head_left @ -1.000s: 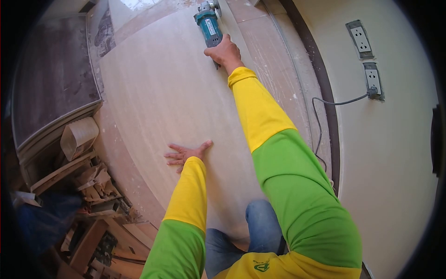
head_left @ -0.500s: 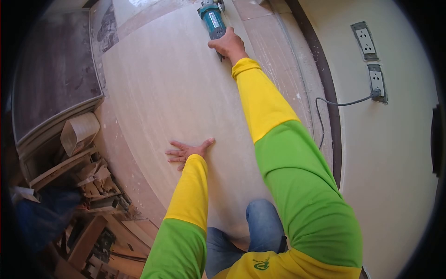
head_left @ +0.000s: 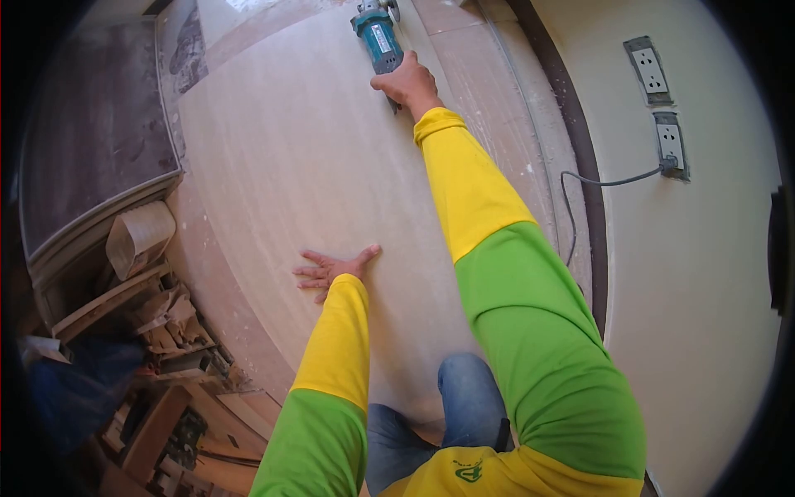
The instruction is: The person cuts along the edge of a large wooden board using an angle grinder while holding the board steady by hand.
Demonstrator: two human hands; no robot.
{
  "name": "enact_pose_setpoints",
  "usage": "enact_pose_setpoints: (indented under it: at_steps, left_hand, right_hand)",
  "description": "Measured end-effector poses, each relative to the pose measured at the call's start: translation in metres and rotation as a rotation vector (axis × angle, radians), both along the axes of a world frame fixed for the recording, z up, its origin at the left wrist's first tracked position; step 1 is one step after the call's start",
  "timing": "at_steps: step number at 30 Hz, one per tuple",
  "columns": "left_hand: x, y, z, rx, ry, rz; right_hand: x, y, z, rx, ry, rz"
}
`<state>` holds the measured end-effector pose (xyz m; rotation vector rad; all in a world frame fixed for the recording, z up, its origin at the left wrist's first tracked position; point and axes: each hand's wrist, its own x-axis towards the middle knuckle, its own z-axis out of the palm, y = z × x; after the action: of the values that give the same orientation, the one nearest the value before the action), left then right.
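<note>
A pale, wood-like panel (head_left: 273, 157) lies flat in front of my knees. My left hand (head_left: 331, 272) rests on it palm down, fingers spread, holding nothing. At the panel's far end my right hand (head_left: 407, 85) is wrapped around the rear of a teal angle grinder (head_left: 380, 41). The grinder's metal head and disc (head_left: 389, 8) are partly cut off by the top of the view. Whether the disc touches the panel I cannot tell.
On the right wall are two sockets (head_left: 650, 70); a grey cord (head_left: 617, 184) is plugged into the lower one (head_left: 671, 142). At left stand a dark framed board (head_left: 99, 141) and a whitish container (head_left: 142, 236), with scrap wood (head_left: 178, 323) and a blue bag (head_left: 83, 381) below.
The view has shifted very slightly. My left hand stays flat on the panel, and my right hand keeps its hold on the grinder in nearly the same place.
</note>
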<state>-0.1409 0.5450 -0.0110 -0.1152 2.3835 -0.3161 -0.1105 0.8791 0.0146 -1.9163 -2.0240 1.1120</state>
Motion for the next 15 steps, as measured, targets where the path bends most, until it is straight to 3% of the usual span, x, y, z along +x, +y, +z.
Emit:
enact_pose_setpoints:
  at_steps: [15]
  left_hand:
    - [0.001,0.001,0.002,-0.009,-0.004,-0.010]
  right_hand:
    - [0.017,-0.022,0.005,-0.037,-0.011,0.000]
